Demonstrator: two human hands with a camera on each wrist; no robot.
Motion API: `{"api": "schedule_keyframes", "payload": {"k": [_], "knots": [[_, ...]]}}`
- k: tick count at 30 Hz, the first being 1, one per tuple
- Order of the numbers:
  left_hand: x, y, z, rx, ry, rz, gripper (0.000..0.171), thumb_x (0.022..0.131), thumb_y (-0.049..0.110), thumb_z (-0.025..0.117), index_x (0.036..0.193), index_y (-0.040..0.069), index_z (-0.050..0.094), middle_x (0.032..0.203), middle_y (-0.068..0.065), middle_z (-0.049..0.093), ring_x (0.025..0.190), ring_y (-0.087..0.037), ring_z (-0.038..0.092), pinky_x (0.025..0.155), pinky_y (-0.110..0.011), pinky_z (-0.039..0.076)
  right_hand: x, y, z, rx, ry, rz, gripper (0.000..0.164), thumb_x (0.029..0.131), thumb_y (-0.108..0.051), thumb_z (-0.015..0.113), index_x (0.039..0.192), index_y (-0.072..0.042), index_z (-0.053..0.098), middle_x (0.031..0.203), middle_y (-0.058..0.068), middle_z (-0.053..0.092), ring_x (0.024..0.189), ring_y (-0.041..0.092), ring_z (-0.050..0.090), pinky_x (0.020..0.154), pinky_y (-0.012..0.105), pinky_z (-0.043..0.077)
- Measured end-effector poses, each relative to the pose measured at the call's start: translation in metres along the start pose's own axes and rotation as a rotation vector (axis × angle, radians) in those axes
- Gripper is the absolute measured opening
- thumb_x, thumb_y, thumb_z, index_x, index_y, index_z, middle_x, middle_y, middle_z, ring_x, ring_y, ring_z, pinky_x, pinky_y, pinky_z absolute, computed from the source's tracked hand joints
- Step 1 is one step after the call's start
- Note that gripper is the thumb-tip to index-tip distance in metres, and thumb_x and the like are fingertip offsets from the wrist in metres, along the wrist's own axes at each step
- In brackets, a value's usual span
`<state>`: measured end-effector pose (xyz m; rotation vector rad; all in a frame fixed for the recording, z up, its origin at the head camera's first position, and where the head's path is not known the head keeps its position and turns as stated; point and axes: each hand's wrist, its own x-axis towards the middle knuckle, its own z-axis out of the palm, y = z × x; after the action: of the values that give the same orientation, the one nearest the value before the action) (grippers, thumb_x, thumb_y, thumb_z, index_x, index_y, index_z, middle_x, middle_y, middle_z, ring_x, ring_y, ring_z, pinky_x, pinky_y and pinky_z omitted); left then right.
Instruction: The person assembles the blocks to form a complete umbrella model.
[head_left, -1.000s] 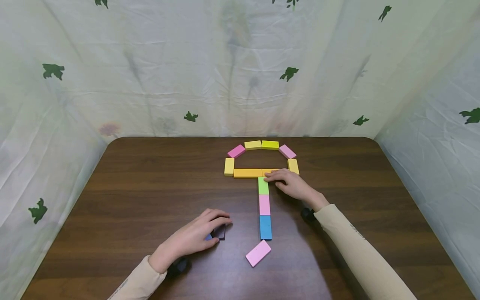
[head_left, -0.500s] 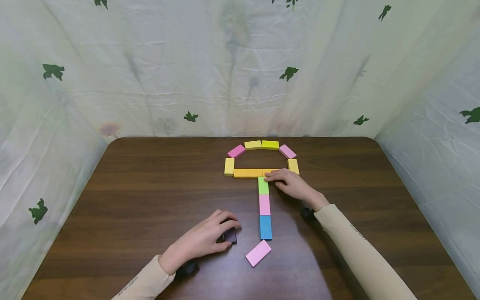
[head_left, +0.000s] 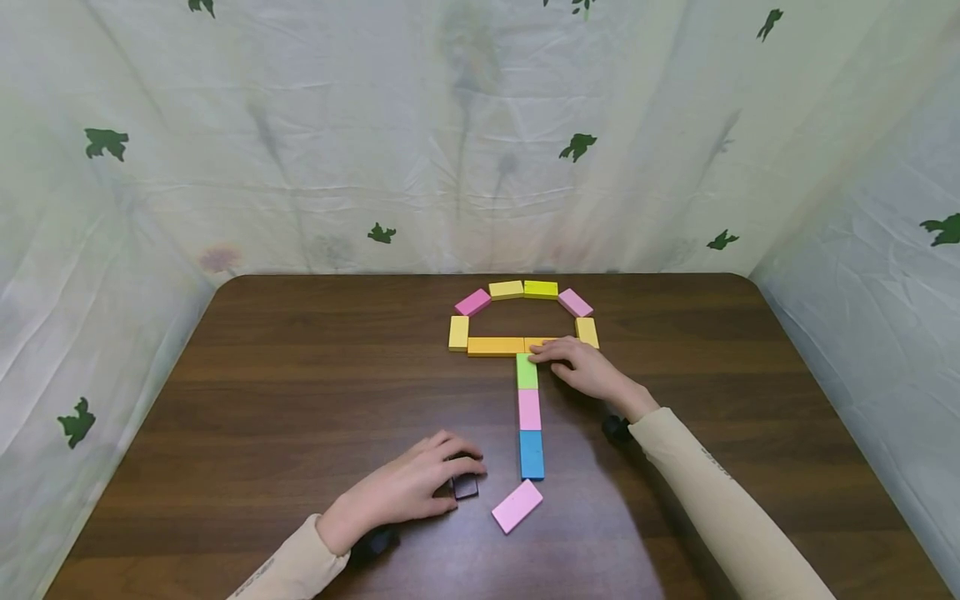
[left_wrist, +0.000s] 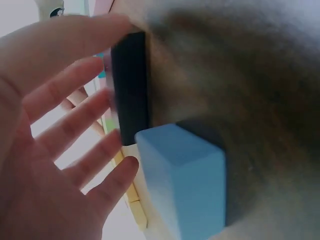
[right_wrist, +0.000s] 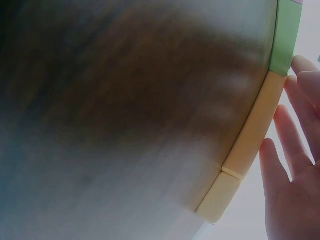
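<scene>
My left hand is low over the table, fingers spread around a dark block. In the left wrist view the thumb is at one end of that block and the fingertips lie along its far side. A blue block stands close beside it under the palm, hidden in the head view. My right hand rests with extended fingers by an orange block, partly covering it, beside the green block. A tilted pink block lies to the right of the dark one.
Several yellow, pink and orange blocks form a closed arch at the back, including a long orange block. A column of green, pink and blue blocks runs toward me from it. The brown table meets a pale curtain.
My left hand has moved right, then slightly toward me, and the dark block has shifted with it toward the tilted pink block. The right hand has stayed still.
</scene>
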<state>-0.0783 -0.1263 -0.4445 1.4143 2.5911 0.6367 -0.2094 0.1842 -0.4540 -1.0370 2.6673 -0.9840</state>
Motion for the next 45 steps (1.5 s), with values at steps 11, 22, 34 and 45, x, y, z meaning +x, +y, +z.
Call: {"api": "schedule_keyframes", "payload": {"k": [11, 22, 34, 45], "knots": [[-0.006, 0.003, 0.004, 0.053, 0.022, 0.047, 0.027, 0.081, 0.016, 0.074, 0.107, 0.02, 0.067, 0.107, 0.004, 0.053, 0.101, -0.015, 0.045, 0.087, -0.031, 0.043, -0.001, -0.001, -0.001, -0.007, 0.002, -0.005, 0.037, 0.089, 0.009, 0.053, 0.121, -0.004, 0.067, 0.133, 0.009, 0.057, 0.126, 0.029, 0.046, 0.103, 0.046, 0.035], [-0.012, 0.011, 0.007, 0.058, 0.024, 0.144, 0.026, 0.08, 0.026, 0.076, 0.105, 0.023, 0.067, 0.1, 0.009, 0.054, 0.095, -0.009, 0.049, 0.086, -0.029, 0.042, -0.001, 0.0, -0.001, 0.002, 0.006, -0.009, 0.037, 0.089, 0.009, 0.053, 0.121, -0.004, 0.067, 0.133, 0.009, 0.057, 0.126, 0.029, 0.046, 0.104, 0.046, 0.035], [-0.008, 0.017, 0.013, 0.06, 0.06, 0.144, 0.03, 0.08, 0.023, 0.077, 0.106, 0.017, 0.065, 0.103, 0.007, 0.054, 0.095, -0.009, 0.051, 0.081, -0.022, 0.045, -0.001, 0.001, 0.0, 0.001, 0.002, 0.011, 0.037, 0.089, 0.008, 0.054, 0.121, -0.005, 0.067, 0.133, 0.008, 0.057, 0.126, 0.028, 0.046, 0.103, 0.046, 0.035], [-0.005, 0.016, 0.012, 0.108, 0.07, 0.157, 0.029, 0.079, 0.024, 0.077, 0.105, 0.016, 0.066, 0.102, 0.006, 0.054, 0.094, -0.01, 0.051, 0.081, -0.024, 0.045, 0.0, 0.001, 0.0, -0.003, -0.011, 0.033, 0.037, 0.09, 0.007, 0.053, 0.122, -0.007, 0.067, 0.133, 0.007, 0.056, 0.127, 0.027, 0.045, 0.104, 0.044, 0.034]]}}
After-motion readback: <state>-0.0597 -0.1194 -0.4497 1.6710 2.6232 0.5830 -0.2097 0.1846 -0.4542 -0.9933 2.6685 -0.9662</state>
